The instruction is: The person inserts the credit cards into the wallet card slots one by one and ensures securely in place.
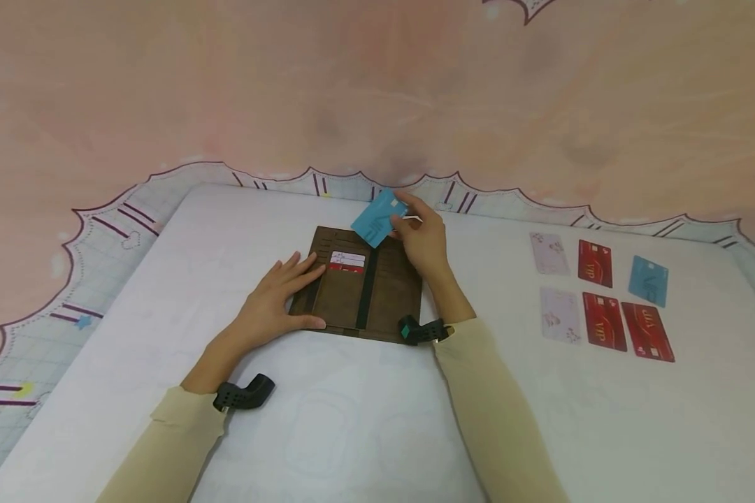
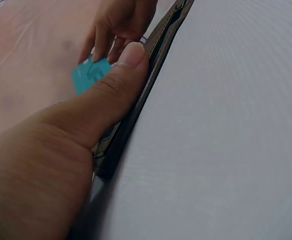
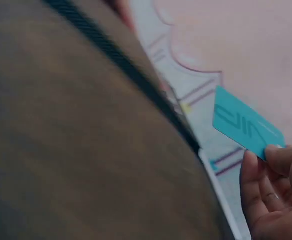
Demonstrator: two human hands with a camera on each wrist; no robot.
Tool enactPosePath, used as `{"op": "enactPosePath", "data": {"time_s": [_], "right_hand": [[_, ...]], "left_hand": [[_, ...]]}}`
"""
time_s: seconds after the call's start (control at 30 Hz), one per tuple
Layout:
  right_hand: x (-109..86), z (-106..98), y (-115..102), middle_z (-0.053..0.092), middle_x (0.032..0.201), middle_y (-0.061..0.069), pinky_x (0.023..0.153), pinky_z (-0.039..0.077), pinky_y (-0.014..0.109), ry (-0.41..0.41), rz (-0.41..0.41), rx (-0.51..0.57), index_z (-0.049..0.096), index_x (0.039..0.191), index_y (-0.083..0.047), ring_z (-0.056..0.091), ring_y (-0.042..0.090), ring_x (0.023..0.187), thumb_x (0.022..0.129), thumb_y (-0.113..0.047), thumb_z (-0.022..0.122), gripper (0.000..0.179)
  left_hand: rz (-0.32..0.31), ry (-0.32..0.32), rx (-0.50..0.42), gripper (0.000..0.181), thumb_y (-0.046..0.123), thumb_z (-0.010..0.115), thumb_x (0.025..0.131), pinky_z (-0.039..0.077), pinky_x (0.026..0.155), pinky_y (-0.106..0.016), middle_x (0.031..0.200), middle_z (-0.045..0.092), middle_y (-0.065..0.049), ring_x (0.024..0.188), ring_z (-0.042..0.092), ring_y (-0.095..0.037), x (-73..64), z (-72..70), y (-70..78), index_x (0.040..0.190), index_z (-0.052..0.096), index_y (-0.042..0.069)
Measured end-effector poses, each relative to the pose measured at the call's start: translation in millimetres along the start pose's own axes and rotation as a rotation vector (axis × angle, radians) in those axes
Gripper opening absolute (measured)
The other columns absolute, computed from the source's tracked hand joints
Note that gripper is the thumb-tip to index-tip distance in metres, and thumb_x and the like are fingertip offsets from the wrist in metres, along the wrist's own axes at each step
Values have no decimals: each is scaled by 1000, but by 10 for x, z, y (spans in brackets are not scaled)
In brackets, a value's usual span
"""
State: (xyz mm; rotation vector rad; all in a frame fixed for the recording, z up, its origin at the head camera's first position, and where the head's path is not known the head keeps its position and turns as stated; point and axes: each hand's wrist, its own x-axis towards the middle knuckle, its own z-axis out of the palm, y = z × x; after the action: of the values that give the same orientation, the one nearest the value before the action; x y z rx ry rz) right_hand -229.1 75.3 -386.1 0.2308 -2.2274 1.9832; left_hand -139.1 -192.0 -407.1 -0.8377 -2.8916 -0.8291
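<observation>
A brown wallet (image 1: 335,300) lies spread open on the white table, a dark band down its middle. Cards (image 1: 347,259), white-pink with a red one below, show in a slot of its left half. My left hand (image 1: 277,293) rests on the wallet's left side with fingers spread; its thumb (image 2: 113,80) lies along the near edge in the left wrist view. Over the wallet's far edge, my right hand (image 1: 424,237) pinches a light blue card (image 1: 376,218) between thumb and fingers. In the right wrist view the card (image 3: 243,122) is tilted and shows lettering.
To the right on the table (image 1: 365,419) lie several loose cards in two rows: pale flowered cards (image 1: 549,253), red VIP cards (image 1: 595,263) and a blue card (image 1: 649,281). A patterned pink cloth (image 1: 352,91) stretches beyond the far table edge.
</observation>
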Motion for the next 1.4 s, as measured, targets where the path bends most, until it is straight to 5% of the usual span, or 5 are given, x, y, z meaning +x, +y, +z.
{"op": "enactPosePath", "data": {"time_s": [0.97,1.27,1.4], "right_hand": [[-21,129,136,52,123,14,71,56,26,-24,-47,-99,56,134,-9,65,23,87,94,-1,59,41],[-24,148,153,51,110,16,71,56,27,-36,-18,-83,48,127,0,65,25,88,93,2,58,35],[-23,164,143,58,107,15,75,55,29,-13,-4,-149,56,121,-1,65,24,89,92,-3,62,30]], "left_hand": [[-13,-6,-18,89,43,80,74,3,116,-44,155,26,-13,144,11,-31,48,0,5,146,40,9],[-9,-8,-11,91,46,80,73,4,116,-44,154,27,-13,144,11,-31,32,6,4,146,41,9],[-17,-14,-6,91,48,79,73,4,116,-44,155,27,-12,144,11,-30,17,7,3,146,41,10]]}}
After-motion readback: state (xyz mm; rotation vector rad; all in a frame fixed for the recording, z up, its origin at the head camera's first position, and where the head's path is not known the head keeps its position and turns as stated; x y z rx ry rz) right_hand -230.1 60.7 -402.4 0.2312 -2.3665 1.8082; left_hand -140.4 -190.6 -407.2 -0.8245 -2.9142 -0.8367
